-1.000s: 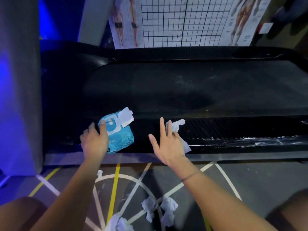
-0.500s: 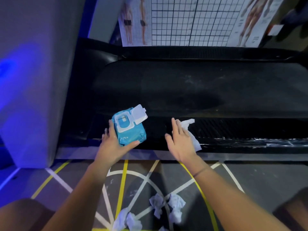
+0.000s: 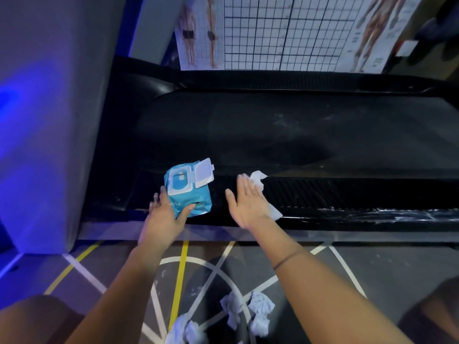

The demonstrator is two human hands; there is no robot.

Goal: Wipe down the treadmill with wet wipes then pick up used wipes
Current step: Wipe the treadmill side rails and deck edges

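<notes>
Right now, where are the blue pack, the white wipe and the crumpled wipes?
blue pack (image 3: 198, 198), head view, blue wrapper below the lid.
white wipe (image 3: 258, 178), head view, its far, uncovered corner.
crumpled wipes (image 3: 259, 312), head view, rightmost clump.

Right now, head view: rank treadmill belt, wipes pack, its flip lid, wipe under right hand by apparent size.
1. treadmill belt
2. wipes pack
3. flip lid versus wipe: unsure, the right hand hides most of the wipe.
</notes>
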